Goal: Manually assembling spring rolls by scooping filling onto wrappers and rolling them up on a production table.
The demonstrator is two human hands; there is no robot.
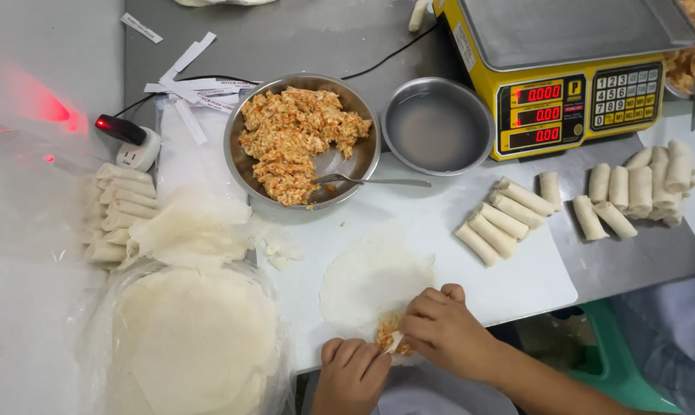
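Both hands work at the near edge of the white cutting board (470, 277), where a round spring-roll wrapper (370, 280) lies flat with a small mound of orange filling (386, 332) on its nearest part. The left hand (353, 374) has its fingers curled together on the wrapper's near edge, and the right hand (445, 329) presses its fingertips onto the same edge beside the filling; both pinch the wrapper, apparently to lift its edge over the filling. The filling bowl (301, 142), metal with one spoon (370, 182) resting inside, stands just beyond the wrapper, within easy reach. Beside it is a second, smaller metal bowl (437, 125) holding clear liquid. A stack of fresh wrappers (197, 338) sits on plastic film to the left, near the working wrapper. Five finished rolls (505, 219) lie side by side at the board's far right corner, and a sixth (550, 188) lies apart just behind them. A further pile of rolls (640, 188), roughly eight, rests on the table next to a yellow digital scale (570, 69). More rolls (121, 211) are stacked at the far left; their count cannot be determined.
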